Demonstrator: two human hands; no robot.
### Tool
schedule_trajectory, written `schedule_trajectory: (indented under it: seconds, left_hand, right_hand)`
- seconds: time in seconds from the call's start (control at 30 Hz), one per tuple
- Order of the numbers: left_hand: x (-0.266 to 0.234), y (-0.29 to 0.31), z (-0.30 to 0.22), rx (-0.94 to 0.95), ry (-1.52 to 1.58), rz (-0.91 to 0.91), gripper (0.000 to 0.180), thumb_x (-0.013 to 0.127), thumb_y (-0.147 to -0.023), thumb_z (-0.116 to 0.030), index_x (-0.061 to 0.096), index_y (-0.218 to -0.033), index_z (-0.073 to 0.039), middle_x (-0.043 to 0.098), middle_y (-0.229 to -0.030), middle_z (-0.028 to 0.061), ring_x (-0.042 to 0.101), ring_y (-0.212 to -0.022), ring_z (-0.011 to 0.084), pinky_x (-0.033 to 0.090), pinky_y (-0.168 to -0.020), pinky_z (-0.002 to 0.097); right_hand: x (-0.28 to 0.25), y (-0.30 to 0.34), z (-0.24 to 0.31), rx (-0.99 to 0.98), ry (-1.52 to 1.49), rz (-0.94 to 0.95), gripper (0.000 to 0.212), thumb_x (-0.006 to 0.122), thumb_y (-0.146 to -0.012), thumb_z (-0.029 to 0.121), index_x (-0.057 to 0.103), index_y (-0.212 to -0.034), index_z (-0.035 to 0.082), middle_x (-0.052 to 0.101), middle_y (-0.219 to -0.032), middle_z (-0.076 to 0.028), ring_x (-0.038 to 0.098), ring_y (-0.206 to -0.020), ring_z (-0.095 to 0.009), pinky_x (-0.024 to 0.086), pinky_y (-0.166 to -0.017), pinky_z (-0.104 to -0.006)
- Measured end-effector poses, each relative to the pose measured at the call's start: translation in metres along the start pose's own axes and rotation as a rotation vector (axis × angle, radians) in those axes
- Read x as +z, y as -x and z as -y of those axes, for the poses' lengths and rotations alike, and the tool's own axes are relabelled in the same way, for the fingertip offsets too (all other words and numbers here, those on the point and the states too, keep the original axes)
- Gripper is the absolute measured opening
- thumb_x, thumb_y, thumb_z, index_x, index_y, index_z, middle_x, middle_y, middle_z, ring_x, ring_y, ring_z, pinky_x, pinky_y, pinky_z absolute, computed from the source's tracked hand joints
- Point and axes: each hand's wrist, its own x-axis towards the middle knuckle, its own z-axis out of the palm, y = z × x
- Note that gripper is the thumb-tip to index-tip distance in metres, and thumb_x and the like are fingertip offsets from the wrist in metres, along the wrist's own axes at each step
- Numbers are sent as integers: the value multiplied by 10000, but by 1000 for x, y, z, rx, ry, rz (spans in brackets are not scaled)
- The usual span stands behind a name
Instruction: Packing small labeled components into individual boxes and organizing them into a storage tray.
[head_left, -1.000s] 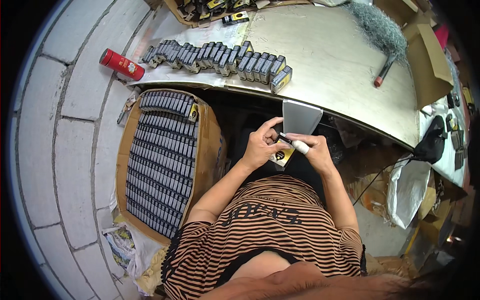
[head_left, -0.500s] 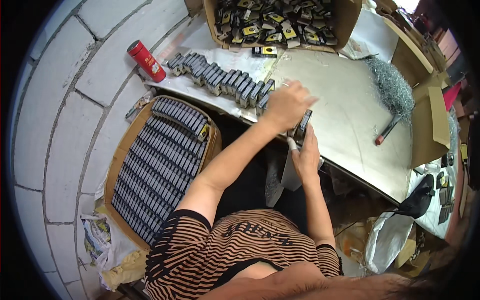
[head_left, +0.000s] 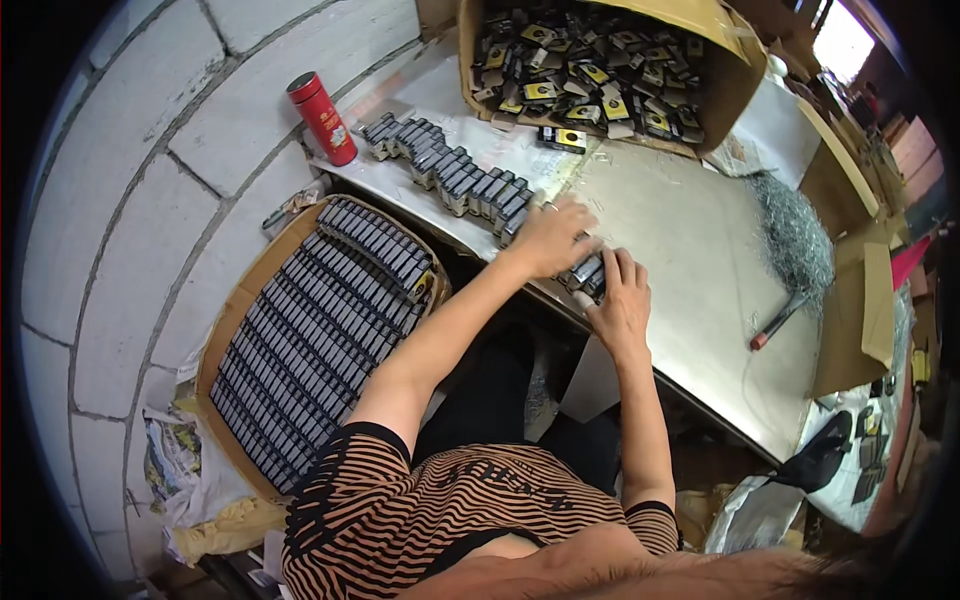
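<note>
Grip first: both hands close on a short cluster of small dark rectangular pieces (head_left: 585, 272) at the near edge of the tabletop (head_left: 690, 250). The left hand (head_left: 553, 235) lies palm down over the cluster's far end, fingers curled onto it; the right hand (head_left: 622, 297) presses against its near end with fingers narrow and bent around the pieces. How tightly either hand clamps cannot be told, as the fingers hide the contact.

The cluster's long axis runs from upper left to lower right, in line with the long row of like pieces (head_left: 450, 172) that stretches away toward the red cylindrical can (head_left: 322, 117) standing upright at the tabletop's left end. These pieces stand on edge, side by side, dark with paler metallic rims.

At the far side an open cardboard box (head_left: 735, 85) holds a loose jumble of the same pieces, some with yellow faces. Below the tabletop's left edge a second, shallow cardboard box (head_left: 230, 325) is packed with neat parallel rows of them, its long axis running from lower left to upper right.

The tabletop is pale, smooth and scuffed. A heap of thin grey metal slivers (head_left: 795, 235) lies on its right part, with a red-handled tool (head_left: 775, 325) just beside it. The wall at left is of large pale blocks (head_left: 120, 200).
</note>
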Motion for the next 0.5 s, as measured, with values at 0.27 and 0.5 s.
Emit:
schedule_trajectory:
  seconds: [0.27,0.5]
  left_hand:
    - [-9,10,-18,-40,-71,-53,430,512,-937,-435,600,-1198,-105,583,-1204,111,454,-1262,283,280,-1059,548]
    - [-48,12,75,-211,-220,-287,527,501,-918,-505,603,-1229,-91,553,-1310,141,443,-1297,339,174,-1119,586]
  right_hand:
    - [-8,-2,-4,5,-40,84,882,835,-622,218,418,-1380,49,436,-1384,-136,430,-1229,-357,421,-961,-464]
    - [-24,7,4,-26,53,54,886,825,-668,316,408,-1410,70,385,-1465,-154,338,-1346,-391,362,-1053,-489]
